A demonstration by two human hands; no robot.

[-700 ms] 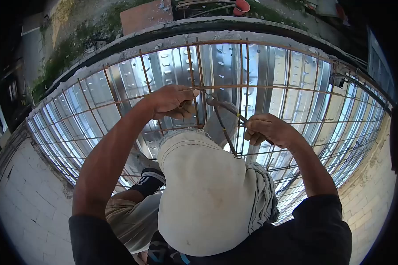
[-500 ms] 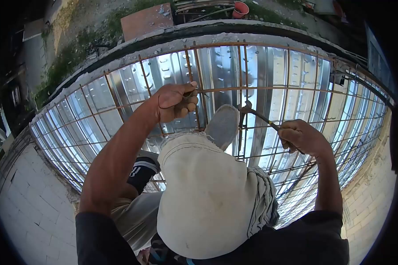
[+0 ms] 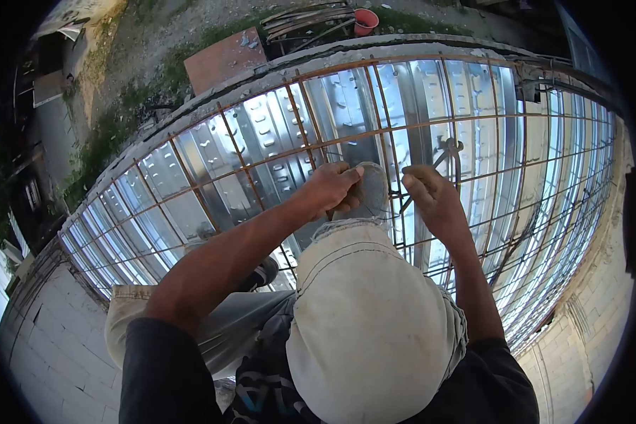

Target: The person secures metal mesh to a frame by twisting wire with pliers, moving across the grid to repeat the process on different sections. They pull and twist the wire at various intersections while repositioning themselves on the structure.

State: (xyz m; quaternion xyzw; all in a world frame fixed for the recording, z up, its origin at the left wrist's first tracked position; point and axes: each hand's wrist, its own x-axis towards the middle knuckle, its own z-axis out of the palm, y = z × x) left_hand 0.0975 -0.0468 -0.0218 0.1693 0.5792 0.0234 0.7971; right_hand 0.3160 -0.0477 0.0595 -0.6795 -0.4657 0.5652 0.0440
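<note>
My left hand point(image 3: 334, 188) is closed, with thumb and forefinger pinched together just above the toe of my shoe point(image 3: 376, 182). Whatever it may hold is too small or hidden to make out. To its right, my right hand point(image 3: 433, 199) grips a pair of metal pincers point(image 3: 450, 150), whose jaws point away from me above the bars. One handle stands apart from the other. Below both hands runs a grid of rusty rebar point(image 3: 353, 138), laid over ribbed, shiny metal decking point(image 3: 346, 99). My bent knee in pale trousers point(image 3: 367, 311) hides part of the grid.
A rough concrete edge point(image 3: 275, 67) bounds the decking on the far side, with lower ground beyond. Down there are a reddish board point(image 3: 225, 60), stacked planks and a red bucket point(image 3: 365, 22). Block walls point(image 3: 63, 346) flank both sides.
My view has shifted to the right. My left hand has come back toward my shoe, and my right hand has moved in closer to it. The pincers have turned so their jaws point away from me.
</note>
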